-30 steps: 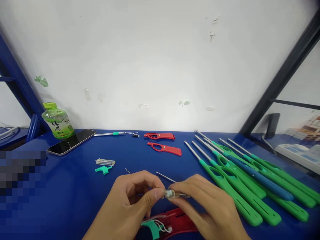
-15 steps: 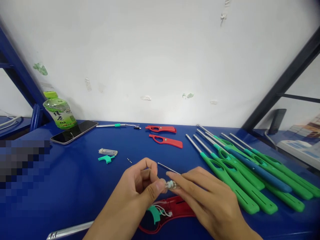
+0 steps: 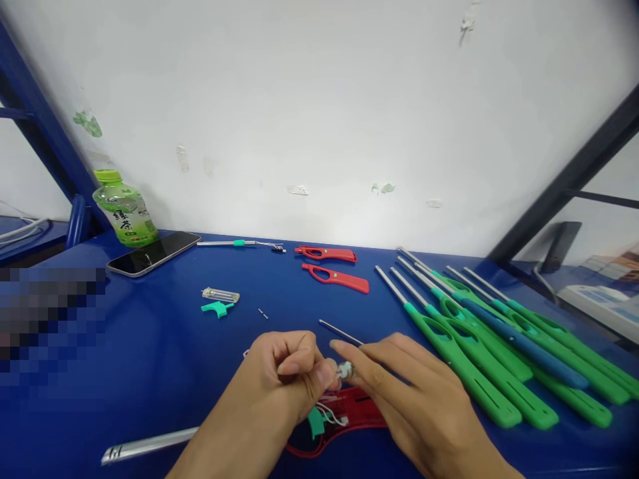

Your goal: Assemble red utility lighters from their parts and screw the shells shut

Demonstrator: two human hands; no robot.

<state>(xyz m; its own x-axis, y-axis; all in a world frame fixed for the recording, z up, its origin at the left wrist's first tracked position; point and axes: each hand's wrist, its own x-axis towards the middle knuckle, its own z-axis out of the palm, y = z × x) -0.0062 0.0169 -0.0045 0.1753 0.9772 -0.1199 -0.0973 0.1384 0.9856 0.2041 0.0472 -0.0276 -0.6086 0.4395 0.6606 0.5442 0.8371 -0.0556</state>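
A small clear part with a whitish fitting (image 3: 344, 370) is pinched between my two hands. The thumb and curled fingers of my left hand (image 3: 294, 376) close at its left end. My right hand (image 3: 414, 392) grips its other side, mostly covering it. Beneath both hands lies an open red lighter shell (image 3: 357, 409) with a teal trigger (image 3: 315, 422) and white wires (image 3: 333, 414) inside. A thin metal rod (image 3: 340, 331) lies just beyond my right fingertips. The silver tube (image 3: 150, 444) rests left of my left forearm.
Several green lighters (image 3: 479, 372) and a blue one (image 3: 524, 342) lie at right. Two red shells (image 3: 337, 278) sit at back centre. A clear tank (image 3: 221, 295), teal trigger (image 3: 218, 309), phone (image 3: 154, 254) and bottle (image 3: 126, 213) are at left.
The view has shifted slightly. My left index finger has curled in further near the small clear part. My right hand keeps its hold on it.
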